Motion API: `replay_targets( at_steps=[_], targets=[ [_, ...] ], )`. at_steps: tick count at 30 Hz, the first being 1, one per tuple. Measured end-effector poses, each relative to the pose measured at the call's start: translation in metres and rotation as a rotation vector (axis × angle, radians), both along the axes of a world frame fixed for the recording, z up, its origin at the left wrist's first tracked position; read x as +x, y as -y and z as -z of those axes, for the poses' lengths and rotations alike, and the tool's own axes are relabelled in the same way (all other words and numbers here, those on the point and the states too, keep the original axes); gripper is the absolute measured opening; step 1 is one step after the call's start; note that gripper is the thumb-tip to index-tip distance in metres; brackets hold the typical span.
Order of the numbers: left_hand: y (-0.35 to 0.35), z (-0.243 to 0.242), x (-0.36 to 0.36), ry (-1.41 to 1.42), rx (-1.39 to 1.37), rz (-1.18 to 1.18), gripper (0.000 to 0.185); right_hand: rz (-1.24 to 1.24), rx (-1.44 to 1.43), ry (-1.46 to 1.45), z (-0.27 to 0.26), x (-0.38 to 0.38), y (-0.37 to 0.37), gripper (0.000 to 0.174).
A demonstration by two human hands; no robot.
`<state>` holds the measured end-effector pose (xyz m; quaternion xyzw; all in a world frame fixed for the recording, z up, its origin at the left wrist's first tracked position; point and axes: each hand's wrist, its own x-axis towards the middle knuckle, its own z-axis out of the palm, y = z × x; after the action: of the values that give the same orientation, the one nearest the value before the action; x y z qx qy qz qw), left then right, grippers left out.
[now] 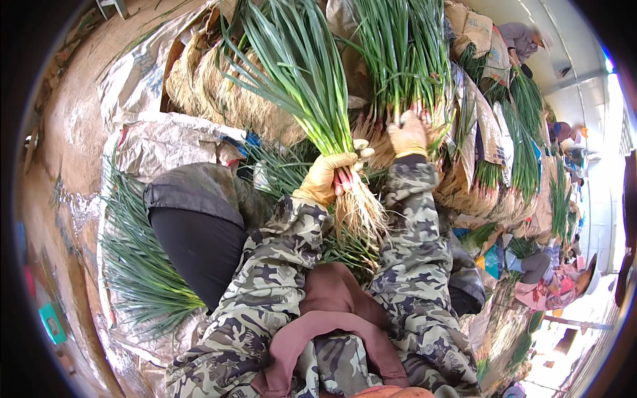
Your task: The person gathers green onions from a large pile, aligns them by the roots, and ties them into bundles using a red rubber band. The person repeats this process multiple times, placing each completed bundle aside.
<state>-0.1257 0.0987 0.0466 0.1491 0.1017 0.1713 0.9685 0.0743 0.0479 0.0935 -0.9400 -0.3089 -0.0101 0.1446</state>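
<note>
My left hand (pixel 326 179), in a yellowish work glove, is closed around a bunch of green onions (pixel 318 109). Their long green leaves fan upward, and pinkish-red bulb ends with pale stringy roots (pixel 356 209) hang below the fist. To its right, my gloved right hand (pixel 409 135) reaches to the base of a larger heap of green onions (pixel 405 54). Its fingers curl on stalks near the reddish bulbs, and the fingertips are partly hidden among them. More loose green onions (pixel 351 253) lie between my knees, below the hands.
Root ends of stacked onions (pixel 219 84) face me at upper left, beside woven plastic sacks (pixel 169 139). Another leafy heap (pixel 144 258) lies left of my knee. Wrapped bundles (pixel 487 184) line the right, where other people (pixel 552 288) sit. A teal container (pixel 52 323) stands far left.
</note>
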Motion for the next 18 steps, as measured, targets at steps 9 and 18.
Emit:
replay_targets(
  at_steps=[9,18],
  targets=[
    [0.004,-0.011,-0.002,0.035,0.038,0.114,0.025,-0.699,0.471,-0.600,-0.008,-0.092,0.087,0.022],
    [0.008,0.014,0.006,-0.006,0.012,0.032,0.011,-0.218,1.112,-1.610,0.048,-0.056,0.029,0.009]
  ],
)
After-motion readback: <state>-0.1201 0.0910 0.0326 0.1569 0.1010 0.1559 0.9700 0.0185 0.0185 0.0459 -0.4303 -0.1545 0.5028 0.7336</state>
